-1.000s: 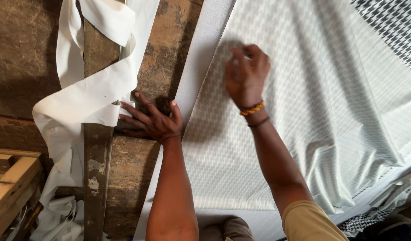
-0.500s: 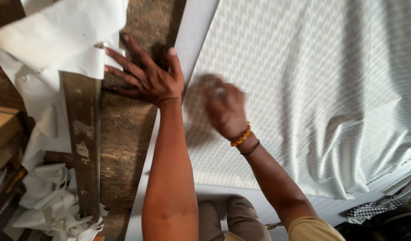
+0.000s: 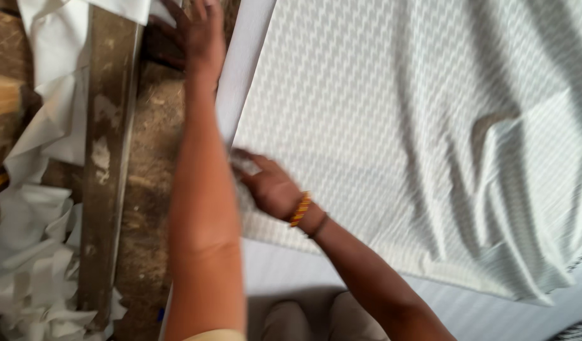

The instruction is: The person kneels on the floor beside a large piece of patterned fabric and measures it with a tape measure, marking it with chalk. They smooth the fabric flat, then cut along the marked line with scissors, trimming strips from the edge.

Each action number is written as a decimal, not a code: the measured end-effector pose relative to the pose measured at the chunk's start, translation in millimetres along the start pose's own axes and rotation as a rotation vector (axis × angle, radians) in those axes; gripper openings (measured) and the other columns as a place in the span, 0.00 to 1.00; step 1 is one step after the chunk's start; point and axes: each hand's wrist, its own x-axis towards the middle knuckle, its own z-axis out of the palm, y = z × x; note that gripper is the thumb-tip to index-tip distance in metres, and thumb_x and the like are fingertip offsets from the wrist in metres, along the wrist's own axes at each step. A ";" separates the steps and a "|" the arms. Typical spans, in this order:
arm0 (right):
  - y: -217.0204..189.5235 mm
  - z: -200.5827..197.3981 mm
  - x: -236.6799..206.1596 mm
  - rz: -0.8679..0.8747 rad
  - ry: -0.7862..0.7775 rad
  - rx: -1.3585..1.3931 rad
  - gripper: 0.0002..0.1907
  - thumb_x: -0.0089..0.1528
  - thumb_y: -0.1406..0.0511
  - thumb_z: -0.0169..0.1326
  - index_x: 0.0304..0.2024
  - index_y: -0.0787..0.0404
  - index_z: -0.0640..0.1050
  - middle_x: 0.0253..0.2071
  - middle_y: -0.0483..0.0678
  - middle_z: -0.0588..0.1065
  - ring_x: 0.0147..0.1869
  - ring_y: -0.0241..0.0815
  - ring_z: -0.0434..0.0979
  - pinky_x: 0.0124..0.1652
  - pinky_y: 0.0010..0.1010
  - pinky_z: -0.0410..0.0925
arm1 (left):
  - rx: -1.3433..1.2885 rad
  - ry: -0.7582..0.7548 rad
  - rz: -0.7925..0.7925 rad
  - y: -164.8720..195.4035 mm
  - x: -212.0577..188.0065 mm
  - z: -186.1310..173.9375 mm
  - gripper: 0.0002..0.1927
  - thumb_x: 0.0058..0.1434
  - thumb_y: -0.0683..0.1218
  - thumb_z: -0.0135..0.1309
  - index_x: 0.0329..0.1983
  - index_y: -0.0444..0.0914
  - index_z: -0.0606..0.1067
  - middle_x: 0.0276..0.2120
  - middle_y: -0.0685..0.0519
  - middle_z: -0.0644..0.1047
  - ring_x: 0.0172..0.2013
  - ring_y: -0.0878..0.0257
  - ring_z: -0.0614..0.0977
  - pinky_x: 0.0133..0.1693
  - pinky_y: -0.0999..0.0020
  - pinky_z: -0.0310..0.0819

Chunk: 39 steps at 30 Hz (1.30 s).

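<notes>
A white cloth with a fine zigzag weave (image 3: pixel 392 126) lies spread over a plain white sheet (image 3: pixel 243 69), rumpled into folds at the right. My right hand (image 3: pixel 269 186), with a beaded band at the wrist, is at the cloth's near left corner, and its fingers close on the edge there; motion blur hides the exact grip. My left hand (image 3: pixel 199 35) reaches far up the view. It rests flat with fingers apart on the brown surface beside the sheet's left edge, holding nothing.
A worn wooden plank (image 3: pixel 108 158) runs along the left on the rough brown surface (image 3: pixel 149 189). White fabric scraps (image 3: pixel 38 252) pile up at the lower left and hang over the plank's top. My knees (image 3: pixel 303 319) show at the bottom.
My right hand slid from high on the cloth down to its near left corner. My left hand shifted farther up and away, staying flat beside the sheet's edge.
</notes>
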 end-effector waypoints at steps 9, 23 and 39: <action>13.6 68.5 -36.3 0.173 0.228 -0.327 0.14 0.64 0.73 0.49 0.53 0.65 0.74 0.44 0.56 0.71 0.47 0.55 0.71 0.49 0.44 0.66 | 0.264 0.305 -0.081 -211.6 -460.4 -52.4 0.30 0.74 0.55 0.49 0.74 0.36 0.64 0.71 0.40 0.66 0.72 0.43 0.64 0.72 0.40 0.56; -136.3 134.8 -264.9 0.098 -0.418 0.301 0.10 0.66 0.65 0.54 0.47 0.61 0.79 0.46 0.53 0.77 0.50 0.54 0.78 0.50 0.42 0.72 | 0.494 0.245 -0.545 -284.2 -703.2 23.5 0.29 0.72 0.54 0.52 0.71 0.37 0.65 0.63 0.37 0.67 0.61 0.44 0.69 0.57 0.49 0.71; -114.5 89.7 -263.8 0.734 -0.695 0.893 0.24 0.61 0.51 0.63 0.34 0.66 0.76 0.29 0.49 0.78 0.31 0.36 0.80 0.32 0.25 0.75 | -0.381 -0.346 -0.450 -139.4 -602.9 -14.1 0.41 0.60 0.58 0.55 0.74 0.45 0.55 0.48 0.46 0.81 0.43 0.56 0.86 0.43 0.62 0.82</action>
